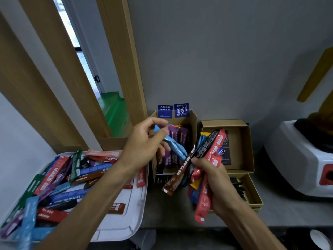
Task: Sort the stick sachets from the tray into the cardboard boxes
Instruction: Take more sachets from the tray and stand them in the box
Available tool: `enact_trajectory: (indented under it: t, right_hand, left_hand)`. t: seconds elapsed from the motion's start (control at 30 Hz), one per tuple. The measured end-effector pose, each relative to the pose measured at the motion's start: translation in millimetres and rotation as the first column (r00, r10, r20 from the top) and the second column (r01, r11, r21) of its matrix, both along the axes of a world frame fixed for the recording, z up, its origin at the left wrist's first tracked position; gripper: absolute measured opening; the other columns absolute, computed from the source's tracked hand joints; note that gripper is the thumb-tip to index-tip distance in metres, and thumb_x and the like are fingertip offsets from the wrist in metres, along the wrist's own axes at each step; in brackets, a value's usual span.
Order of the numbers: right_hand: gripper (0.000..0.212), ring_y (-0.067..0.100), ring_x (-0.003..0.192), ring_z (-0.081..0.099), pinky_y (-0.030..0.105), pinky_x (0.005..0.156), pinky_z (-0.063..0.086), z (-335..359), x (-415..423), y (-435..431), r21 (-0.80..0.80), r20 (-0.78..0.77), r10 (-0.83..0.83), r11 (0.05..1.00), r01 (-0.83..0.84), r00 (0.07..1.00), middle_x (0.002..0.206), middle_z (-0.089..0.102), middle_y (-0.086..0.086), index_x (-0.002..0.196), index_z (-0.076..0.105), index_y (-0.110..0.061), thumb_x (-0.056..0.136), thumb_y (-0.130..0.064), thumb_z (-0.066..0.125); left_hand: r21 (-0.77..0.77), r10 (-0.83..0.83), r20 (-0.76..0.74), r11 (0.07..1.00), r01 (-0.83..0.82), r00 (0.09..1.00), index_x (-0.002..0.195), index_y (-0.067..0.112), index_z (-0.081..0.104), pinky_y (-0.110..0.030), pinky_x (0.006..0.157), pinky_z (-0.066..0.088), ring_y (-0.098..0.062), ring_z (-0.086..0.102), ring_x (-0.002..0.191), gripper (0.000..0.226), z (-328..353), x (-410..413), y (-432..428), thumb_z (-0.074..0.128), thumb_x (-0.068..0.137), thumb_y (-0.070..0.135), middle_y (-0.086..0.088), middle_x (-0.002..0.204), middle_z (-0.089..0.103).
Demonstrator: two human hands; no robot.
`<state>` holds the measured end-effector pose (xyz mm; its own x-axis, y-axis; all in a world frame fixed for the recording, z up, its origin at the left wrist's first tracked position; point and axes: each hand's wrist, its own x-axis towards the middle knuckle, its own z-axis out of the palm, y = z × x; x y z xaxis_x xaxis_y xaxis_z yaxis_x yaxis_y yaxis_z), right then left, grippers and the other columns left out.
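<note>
Our left hand (144, 143) pinches a light-blue stick sachet (175, 147) by its top end over the tall cardboard box (193, 121), while our right hand (214, 179), just beside it, grips a mixed bundle of sachets (209, 152).

Tray (124, 226) cut off at left edge; left forearm (100, 193) hides some sachets (54, 177) (print unreadable); white appliance (295, 159) cropped right.

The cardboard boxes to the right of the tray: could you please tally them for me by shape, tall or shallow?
Tall box: 1
Shallow boxes: 2, the far one and the near one
Total: 3
</note>
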<state>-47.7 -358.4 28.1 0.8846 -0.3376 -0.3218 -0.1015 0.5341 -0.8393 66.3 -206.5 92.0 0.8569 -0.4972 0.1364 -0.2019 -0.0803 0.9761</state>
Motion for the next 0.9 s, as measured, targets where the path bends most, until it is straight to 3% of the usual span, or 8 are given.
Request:
enact_trajectory:
  t: [0.07,0.13,0.23,0.37,0.53,0.7,0.77,0.9]
  right_hand:
    - [0.041,0.033,0.083,0.071,0.050,0.072,0.061,2,0,-3,0.038,-0.022,0.059,0.998,-0.058,0.998,0.095,0.072,0.021,0.120,0.059,-0.004,0.083,-0.016,0.071]
    - [0.042,0.030,0.080,0.073,0.045,0.068,0.060,4,0,-7,0.109,-0.036,0.153,0.983,-0.148,0.988,0.094,0.075,0.018,0.120,0.060,-0.004,0.081,-0.018,0.069]
    - [0.041,0.033,0.092,0.074,0.047,0.082,0.057,6,-2,-11,0.093,-0.031,0.221,0.972,-0.218,0.975,0.104,0.075,0.022,0.122,0.056,-0.007,0.083,-0.012,0.066]
    - [0.045,0.038,0.108,0.069,0.057,0.101,0.049,1,-6,-15,-0.059,-0.079,0.221,0.973,-0.225,0.972,0.112,0.073,0.022,0.125,0.051,-0.013,0.084,-0.012,0.067]
    - [0.048,0.032,0.102,0.071,0.048,0.089,0.056,0,-13,-17,-0.163,-0.097,0.185,0.966,-0.199,0.978,0.112,0.072,0.016,0.119,0.052,-0.021,0.077,-0.017,0.073]
    - [0.027,0.019,0.077,0.074,0.029,0.061,0.056,-3,-23,-22,-0.206,-0.093,0.148,0.965,-0.165,0.985,0.089,0.075,0.007,0.104,0.051,-0.025,0.089,-0.007,0.063]
    - [0.028,0.018,0.076,0.075,0.029,0.061,0.056,-4,-27,-23,-0.207,-0.104,0.150,0.964,-0.169,0.983,0.086,0.077,0.005,0.106,0.050,-0.025,0.089,-0.007,0.062]
    - [0.034,0.025,0.092,0.071,0.035,0.072,0.054,-9,-31,-26,-0.214,-0.137,0.129,0.964,-0.156,0.982,0.102,0.071,0.010,0.112,0.050,-0.025,0.086,-0.010,0.067]
  left_hand:
    - [-0.077,-0.216,-0.087,0.975,0.209,0.973,0.124,0.009,0.058,-0.028,0.069,0.056,-0.026,0.069,0.082,0.029,5,2,8,0.057,0.095,0.011,-0.015,0.114,0.065]
    - [-0.004,-0.266,-0.016,0.964,0.266,0.964,0.121,0.007,0.060,-0.025,0.068,0.056,-0.023,0.070,0.079,0.025,12,7,12,0.053,0.097,0.004,-0.011,0.105,0.071]
    - [0.174,-0.084,0.235,0.984,0.043,0.968,0.102,0.008,0.068,-0.019,0.048,0.049,-0.012,0.063,0.051,0.014,20,21,7,0.055,0.098,0.006,-0.003,0.069,0.071]
    - [0.234,0.026,0.173,0.970,-0.066,0.984,0.096,0.009,0.071,-0.025,0.054,0.055,-0.017,0.070,0.058,0.013,31,30,-3,0.059,0.098,0.012,-0.009,0.069,0.074]
    - [0.279,0.078,0.109,0.954,-0.106,0.991,0.092,0.019,0.069,-0.035,0.066,0.061,-0.024,0.075,0.066,0.015,27,37,-11,0.057,0.100,0.019,-0.007,0.069,0.075]
    - [0.393,0.042,0.165,0.914,-0.105,0.985,0.093,0.017,0.069,-0.026,0.064,0.059,-0.016,0.073,0.061,0.018,8,41,-41,0.053,0.101,0.021,-0.007,0.069,0.074]
    - [0.411,0.044,0.229,0.901,-0.138,0.972,0.093,0.012,0.071,-0.024,0.067,0.057,-0.012,0.072,0.057,0.022,-4,43,-59,0.053,0.101,0.021,-0.006,0.065,0.073]
    - [0.450,0.008,0.236,0.885,-0.116,0.972,0.101,0.017,0.069,-0.016,0.062,0.053,-0.007,0.071,0.061,0.018,-13,39,-78,0.052,0.103,0.023,0.001,0.072,0.072]
